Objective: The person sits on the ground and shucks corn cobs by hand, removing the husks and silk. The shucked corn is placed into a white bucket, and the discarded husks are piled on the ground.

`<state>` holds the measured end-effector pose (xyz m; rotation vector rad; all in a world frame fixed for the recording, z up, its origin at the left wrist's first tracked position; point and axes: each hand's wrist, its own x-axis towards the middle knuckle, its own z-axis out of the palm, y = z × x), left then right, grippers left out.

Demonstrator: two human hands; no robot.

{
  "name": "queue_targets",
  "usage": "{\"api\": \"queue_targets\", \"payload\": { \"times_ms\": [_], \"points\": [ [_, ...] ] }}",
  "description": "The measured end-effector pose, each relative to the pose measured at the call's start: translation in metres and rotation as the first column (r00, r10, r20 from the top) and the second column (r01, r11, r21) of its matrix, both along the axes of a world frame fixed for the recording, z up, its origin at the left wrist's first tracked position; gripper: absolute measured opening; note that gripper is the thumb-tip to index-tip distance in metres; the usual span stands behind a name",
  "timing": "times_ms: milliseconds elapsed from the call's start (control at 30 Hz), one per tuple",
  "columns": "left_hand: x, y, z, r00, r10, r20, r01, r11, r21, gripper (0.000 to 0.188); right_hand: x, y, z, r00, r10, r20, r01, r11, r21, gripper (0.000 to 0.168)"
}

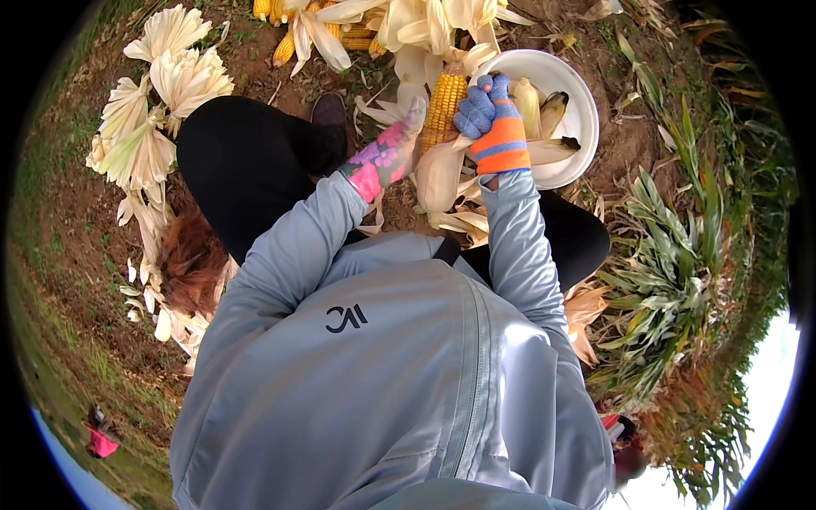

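An ear of yellow corn (444, 105) stands out between my hands, with its pale husk (440, 178) folded back towards me. On its left side, my left hand (389, 153), in a pink and purple flowered glove, holds the ear; the thumb lies along it and the other fingers are largely hidden. My right hand (491, 124), in a blue and orange knit glove, is curled closed at the ear's right side on a strip of husk. Just beyond it, a white plastic bucket (590, 115) holds several ears in their husks (526, 105), some with dark tips.
Husked yellow ears (357, 38) and loose pale husks (440, 22) lie on the soil at the top. More dry husks (185, 80) lie to my left, near a person's reddish-brown hair (191, 264). Leafy stalks (669, 242) are at right. Other people appear near the lower edges.
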<state>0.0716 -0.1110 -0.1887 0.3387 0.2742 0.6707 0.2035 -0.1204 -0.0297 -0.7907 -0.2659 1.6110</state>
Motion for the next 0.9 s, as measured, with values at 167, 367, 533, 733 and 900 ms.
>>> {"api": "queue_targets", "payload": {
  "times_ms": [167,367,533,733,900],
  "points": [
    [-0.02,0.003,0.13,0.979,-0.139,0.151,0.157,0.981,-0.115,0.053,0.0,-0.014,0.006,0.997,-0.025,0.069,0.033,0.992,-0.123,0.029],
    [-0.014,-0.004,0.125,0.925,0.122,-0.36,-0.027,0.966,0.257,0.038,-0.005,-0.022,0.009,0.999,0.034,0.025,-0.029,0.986,-0.162,0.028],
    [-0.027,0.016,0.076,0.949,0.185,-0.257,-0.211,0.974,-0.078,0.042,-0.01,-0.044,0.047,0.977,0.023,0.212,-0.009,0.998,-0.064,0.032],
    [-0.036,0.035,0.069,0.87,0.394,-0.296,-0.455,0.873,-0.176,0.051,-0.006,-0.075,0.081,0.962,-0.069,0.263,0.043,0.994,0.102,0.031],
    [-0.052,0.047,0.032,0.798,0.497,-0.341,-0.575,0.798,-0.182,0.055,-0.012,-0.084,0.097,0.948,-0.104,0.301,0.048,0.981,0.187,0.029]
  ]
}}
